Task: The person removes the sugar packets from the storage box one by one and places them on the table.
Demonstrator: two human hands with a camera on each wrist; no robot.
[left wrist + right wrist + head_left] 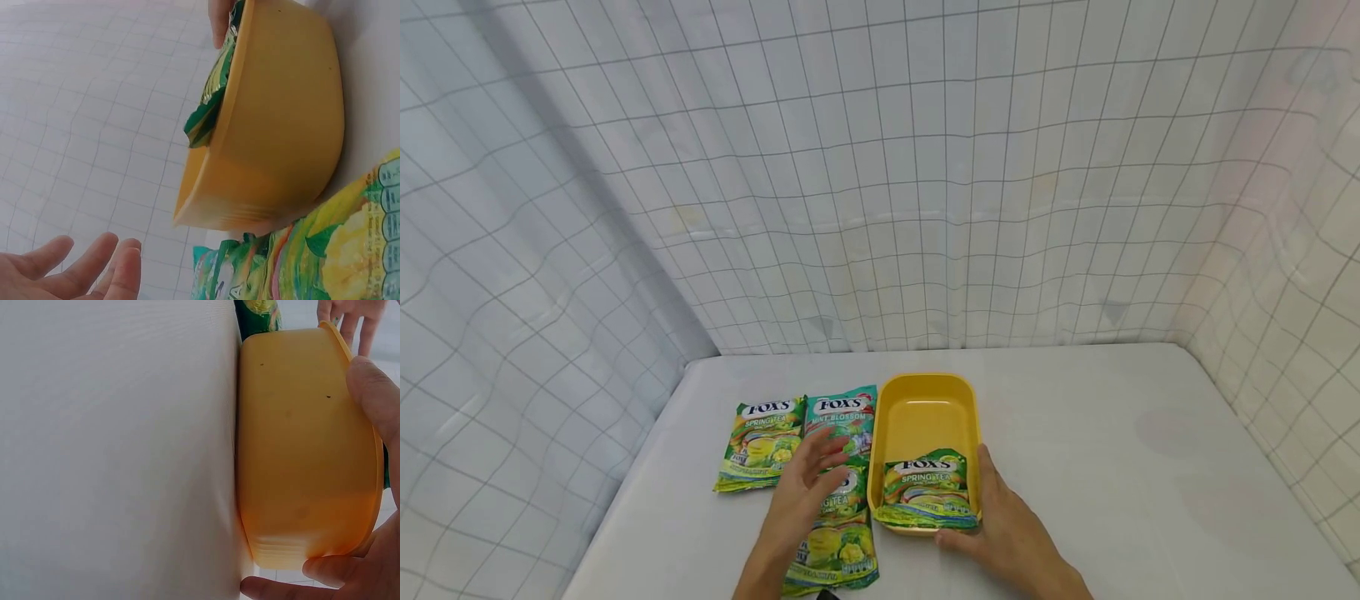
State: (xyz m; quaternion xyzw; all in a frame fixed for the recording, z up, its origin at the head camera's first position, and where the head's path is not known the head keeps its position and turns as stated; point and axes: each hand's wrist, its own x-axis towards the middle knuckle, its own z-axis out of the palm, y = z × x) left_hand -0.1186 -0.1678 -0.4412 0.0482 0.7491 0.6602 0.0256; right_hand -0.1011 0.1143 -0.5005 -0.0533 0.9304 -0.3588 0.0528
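A yellow plastic tub (928,425) stands on the white table, with a green Fox's Spring Tea candy bag (925,492) leaning in its near end. My right hand (1011,533) grips the tub at its near right corner; in the right wrist view the thumb (375,394) lies along the rim and the fingers spread around the other end. Over the bags to the left of the tub is my left hand (797,500), fingers apart and holding nothing. Beneath it lie a teal Mint Blossom bag (842,406) and another Spring Tea bag (842,550).
A further Spring Tea bag (763,442) lies at the left, beside the Mint Blossom bag. White cloth covers the table (1112,467). Grid-patterned white curtains (940,208) hang behind and along both sides.
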